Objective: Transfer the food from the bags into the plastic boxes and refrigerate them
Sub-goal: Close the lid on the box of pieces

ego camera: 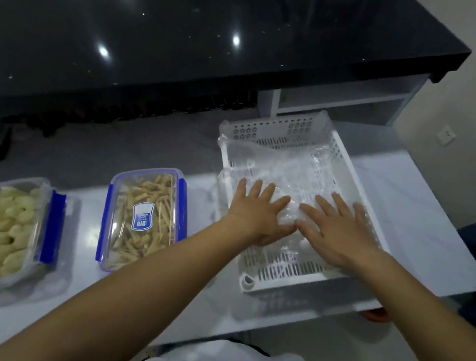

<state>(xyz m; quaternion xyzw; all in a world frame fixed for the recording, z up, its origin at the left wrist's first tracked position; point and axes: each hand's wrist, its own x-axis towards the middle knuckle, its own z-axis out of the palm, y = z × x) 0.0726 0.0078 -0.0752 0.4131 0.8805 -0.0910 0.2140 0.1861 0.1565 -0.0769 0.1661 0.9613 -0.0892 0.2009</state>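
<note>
A white perforated basket (281, 128) stands on the white table, with clear empty plastic bags (276, 164) lying flat inside it. My left hand (257, 211) and my right hand (340, 229) press flat on the bags, fingers straight and spread, thumbs almost touching. Left of the basket sits a lidded plastic box with blue clips (144, 219), filled with tan sticks of food. Further left an open plastic box (7, 226) holds pale yellow pieces; its lid with blue clips (53, 227) leans beside it.
The white table (430, 209) ends just right of the basket and near my body. Behind it runs a black glossy counter (190, 34) with a white shelf unit (335, 99) below its right end. A wall socket (445, 135) is at the right.
</note>
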